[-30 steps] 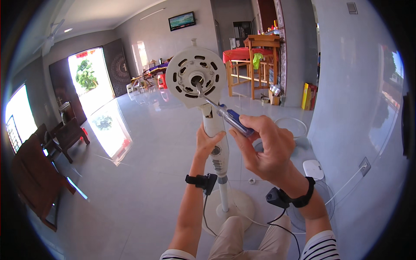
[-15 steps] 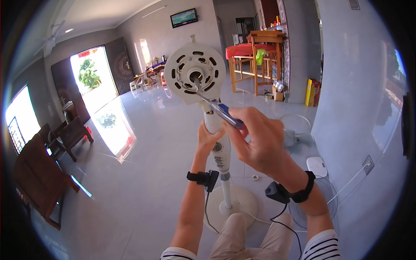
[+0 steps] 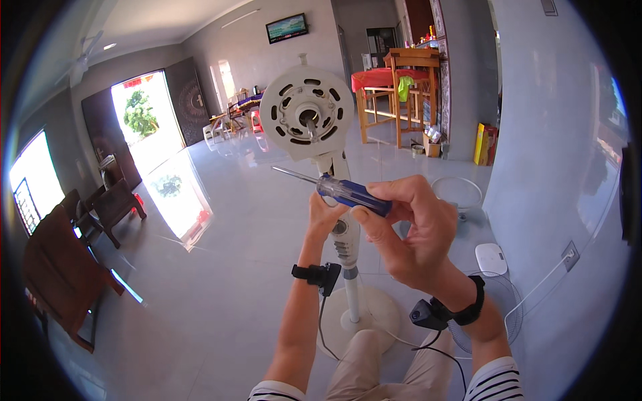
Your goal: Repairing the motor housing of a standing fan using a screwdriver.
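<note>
Fan head, done: round off-white plastic fan head (image 3: 307,101) is bare at the front, no blades or guard on it; thin metal motor shaft (image 3: 311,127) pokes out of the centre, uncovered
Fan, left: head sits on the off-white plastic fan neck (image 3: 328,162), above the round cream base (image 3: 381,307); looks partly stripped, in my judgement; how much work remains, cannot tell
Loose parts: round wire grille (image 3: 512,301) lies on the grey tiled floor (image 3: 234,294) near the wall, partly behind the right wrist; thin pale hoop (image 3: 479,190) lies farther off
Screwdriver: slim tool with blue and clear plastic handle, metal shank, i.e. the screwdriver (image 3: 354,194); in front of the neck, below the head, shank pointing left; tip appears apart from the shaft, depth gap unclear
Right hand: right hand (image 3: 420,230) grasps the handle's rear end between thumb and forefinger; other fingers curled; shank sticks out well beyond the fingertips
Left hand: left hand (image 3: 322,217) grips the neck below the head, thumb at its near side; remaining fingers mostly hidden, exact wrap cannot tell
</note>
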A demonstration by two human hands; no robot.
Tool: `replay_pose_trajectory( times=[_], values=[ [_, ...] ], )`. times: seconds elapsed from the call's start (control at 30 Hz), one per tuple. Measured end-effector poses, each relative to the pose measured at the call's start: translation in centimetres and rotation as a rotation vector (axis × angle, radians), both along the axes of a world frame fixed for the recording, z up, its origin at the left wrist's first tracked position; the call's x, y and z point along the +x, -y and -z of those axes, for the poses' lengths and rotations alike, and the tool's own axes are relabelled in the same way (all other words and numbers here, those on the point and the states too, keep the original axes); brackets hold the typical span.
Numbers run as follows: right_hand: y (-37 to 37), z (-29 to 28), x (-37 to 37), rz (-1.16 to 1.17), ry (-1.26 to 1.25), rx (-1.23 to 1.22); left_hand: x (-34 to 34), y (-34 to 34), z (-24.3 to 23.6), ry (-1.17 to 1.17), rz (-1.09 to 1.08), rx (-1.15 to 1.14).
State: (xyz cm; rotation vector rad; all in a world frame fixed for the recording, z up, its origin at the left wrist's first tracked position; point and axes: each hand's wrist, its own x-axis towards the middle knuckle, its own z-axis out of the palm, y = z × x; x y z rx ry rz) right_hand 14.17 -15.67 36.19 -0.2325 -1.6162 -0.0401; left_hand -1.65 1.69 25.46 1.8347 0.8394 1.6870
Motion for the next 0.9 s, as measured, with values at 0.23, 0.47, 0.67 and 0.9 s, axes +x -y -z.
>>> replay_pose_trajectory(
  times=[0.23,0.47,0.67,0.9],
  values=[
    [-1.1,0.2,0.3,0.121,-0.069,0.042,0.5,0.4,-0.3,0.099,0.058,-0.150],
    [-1.6,0.2,0.0,0.263,0.030,0.167,-0.1,-0.5,0.4,0.161,0.120,-0.209],
    [-2.0,-0.5,-1.5,0.393,0.152,0.251,0.6,1.4,-0.9,0.101,0.047,-0.013],
    [-1.6,-0.9,-3.5,0.575,0.259,0.352,0.8,1.3,-0.7,0.091,0.014,-0.008]
  ],
)
